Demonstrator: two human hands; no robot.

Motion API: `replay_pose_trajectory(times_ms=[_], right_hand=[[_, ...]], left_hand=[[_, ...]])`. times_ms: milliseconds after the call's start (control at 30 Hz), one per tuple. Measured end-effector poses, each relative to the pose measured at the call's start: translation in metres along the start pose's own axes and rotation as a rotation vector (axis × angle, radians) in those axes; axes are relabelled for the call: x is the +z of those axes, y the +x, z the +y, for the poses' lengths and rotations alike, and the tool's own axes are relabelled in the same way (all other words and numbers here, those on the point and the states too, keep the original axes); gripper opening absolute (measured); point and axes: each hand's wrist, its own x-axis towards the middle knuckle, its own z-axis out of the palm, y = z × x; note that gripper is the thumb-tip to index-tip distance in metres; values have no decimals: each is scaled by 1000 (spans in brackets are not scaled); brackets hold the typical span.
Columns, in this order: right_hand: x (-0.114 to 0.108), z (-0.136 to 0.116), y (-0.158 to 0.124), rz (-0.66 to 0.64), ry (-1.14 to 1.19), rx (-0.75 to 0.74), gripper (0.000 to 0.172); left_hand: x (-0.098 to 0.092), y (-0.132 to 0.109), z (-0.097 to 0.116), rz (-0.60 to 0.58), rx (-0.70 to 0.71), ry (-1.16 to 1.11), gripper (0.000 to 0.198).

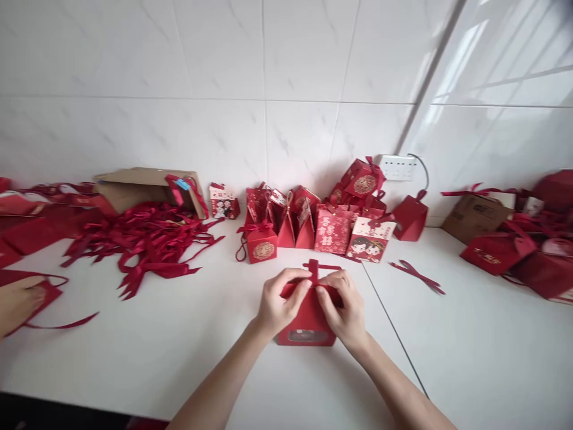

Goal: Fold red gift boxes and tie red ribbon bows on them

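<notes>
Red card box with windowed front (308, 315): upright on white bench (210, 364), centre; body formed, top apparently unfinished. Grip: left hand (283, 301), right hand (345, 306) both pinching box top. Behind: small red gold-medallion box (262, 246), ribbon-topped. Dark-red satin ribbons (143, 233): heaped loose.

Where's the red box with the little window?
In the head view, the red box stands on the white table, below and slightly right of centre, with the left hand and right hand at its top.
</notes>
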Motion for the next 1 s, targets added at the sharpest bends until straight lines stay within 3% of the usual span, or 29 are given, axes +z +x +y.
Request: replay_pose_trajectory(times_ms=[233, 467, 1000], right_hand=[[-1, 0, -1, 8, -34, -51, 10], [-3, 0, -1, -18, -14, -55, 10], [1, 1, 2, 8, 12, 13, 10]], left_hand=[[5, -2, 1, 34, 47, -64, 8], [3, 2, 4, -2, 135, -111, 21], [0, 4, -3, -56, 203, -6, 35]])
